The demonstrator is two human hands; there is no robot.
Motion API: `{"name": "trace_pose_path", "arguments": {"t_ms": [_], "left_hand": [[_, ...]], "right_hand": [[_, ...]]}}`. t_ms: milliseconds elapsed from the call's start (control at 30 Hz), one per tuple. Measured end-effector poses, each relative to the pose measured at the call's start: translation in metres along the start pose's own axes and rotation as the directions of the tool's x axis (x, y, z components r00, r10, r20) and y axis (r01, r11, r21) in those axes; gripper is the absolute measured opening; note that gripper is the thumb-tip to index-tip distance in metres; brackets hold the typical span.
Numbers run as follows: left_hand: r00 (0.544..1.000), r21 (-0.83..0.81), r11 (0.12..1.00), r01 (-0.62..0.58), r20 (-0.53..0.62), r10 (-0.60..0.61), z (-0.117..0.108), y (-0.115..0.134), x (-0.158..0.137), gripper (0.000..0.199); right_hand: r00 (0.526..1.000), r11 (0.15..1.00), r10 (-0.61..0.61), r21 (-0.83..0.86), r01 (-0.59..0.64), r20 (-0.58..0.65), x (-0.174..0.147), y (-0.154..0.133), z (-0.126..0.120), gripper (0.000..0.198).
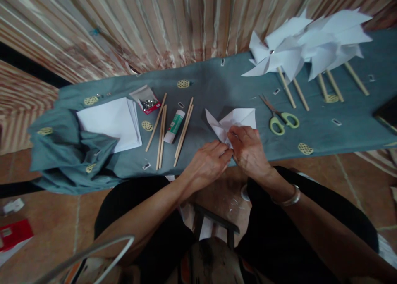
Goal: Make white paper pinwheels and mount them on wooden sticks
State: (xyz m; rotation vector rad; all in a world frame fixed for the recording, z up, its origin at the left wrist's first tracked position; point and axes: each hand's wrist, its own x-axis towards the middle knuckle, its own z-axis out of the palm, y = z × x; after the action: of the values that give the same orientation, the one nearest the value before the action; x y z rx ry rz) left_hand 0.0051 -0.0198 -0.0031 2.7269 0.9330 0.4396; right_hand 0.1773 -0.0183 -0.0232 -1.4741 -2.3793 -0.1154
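Note:
A white sheet of paper (237, 116) lies at the front edge of the cloth-covered table, with one pointed flap standing up on its left. My left hand (209, 162) is closed on the paper's near edge, its fingertips pressed together. Against it, my right hand (248, 149) bends its fingers down over the paper's middle; the exact spot it pinches is hidden under the fingers. Just right of the paper rest green-handled scissors (281, 116), blades slightly apart. To the left lies a glue stick (174, 126) between thin wooden sticks (184, 131).
Several finished white paper pinwheels (279, 48) on wooden sticks lie at the back right. At the left are a stack of white paper (108, 122), more sticks (161, 137) and a small open box of metal pins (148, 101). A striped curtain (186, 23) hangs behind the table.

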Motion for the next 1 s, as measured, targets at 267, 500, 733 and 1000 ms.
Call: {"name": "trace_pose_path", "arguments": {"t_ms": [267, 500, 733, 1000], "left_hand": [[1.000, 0.029, 1.000, 0.000, 0.030, -0.001, -0.001, 0.001, 0.006, 0.016], [0.999, 0.066, 0.998, -0.006, 0.041, 0.003, -0.003, 0.003, 0.009, 0.020], [1.000, 0.079, 0.997, -0.019, 0.019, 0.017, -0.004, 0.003, 0.006, 0.023], [1.000, 0.095, 0.995, -0.020, -0.016, 0.021, -0.002, 0.001, 0.000, 0.029]], "right_hand": [[0.999, 0.994, 0.046, 0.098, -0.046, -0.001, -0.002, 0.004, 0.002, 0.029], [0.977, 0.932, 0.187, 0.333, -0.145, -0.099, -0.004, 0.026, -0.009, 0.043], [0.962, 0.945, 0.260, 0.227, -0.234, -0.088, 0.004, 0.055, -0.011, 0.045], [0.982, 0.964, 0.187, 0.191, -0.186, 0.014, 0.012, 0.067, -0.006, 0.047]]}}
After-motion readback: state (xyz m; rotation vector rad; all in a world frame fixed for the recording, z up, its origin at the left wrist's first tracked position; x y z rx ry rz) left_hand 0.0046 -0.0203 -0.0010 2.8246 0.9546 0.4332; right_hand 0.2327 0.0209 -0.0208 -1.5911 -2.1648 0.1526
